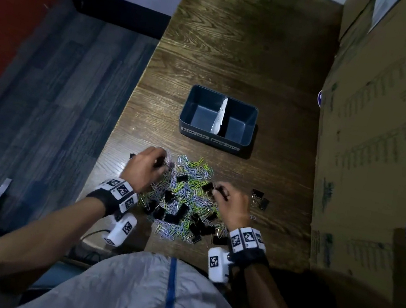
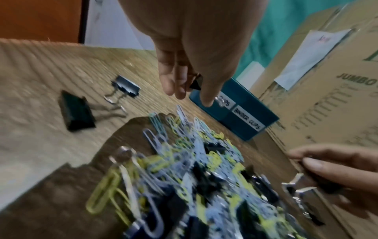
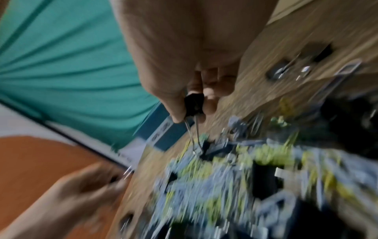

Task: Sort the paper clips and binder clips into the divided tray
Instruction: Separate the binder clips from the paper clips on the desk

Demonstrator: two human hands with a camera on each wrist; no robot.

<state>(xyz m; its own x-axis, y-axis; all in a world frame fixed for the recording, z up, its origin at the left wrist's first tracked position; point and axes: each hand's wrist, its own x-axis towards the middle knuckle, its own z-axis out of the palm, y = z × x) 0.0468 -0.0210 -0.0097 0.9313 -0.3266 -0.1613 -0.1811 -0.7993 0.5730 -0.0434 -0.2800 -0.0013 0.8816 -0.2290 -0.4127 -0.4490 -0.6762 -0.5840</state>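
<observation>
The pile (image 3: pixel 235 186) is smeared by motion blur in the right wrist view, and single clips cannot be told apart there; its near part is blurred in the left wrist view as well. The left hand (image 3: pixel 67 198) is rendered as a blur at the lower left of the right wrist view, so its grip cannot be read there. The tray (image 2: pixel 235 113) is partly hidden behind the fingers (image 2: pixel 206 97) in the left wrist view, and its "PAPER CLIPS" label is covered. The box (image 1: pixel 386 129) is cut off by the right edge.
</observation>
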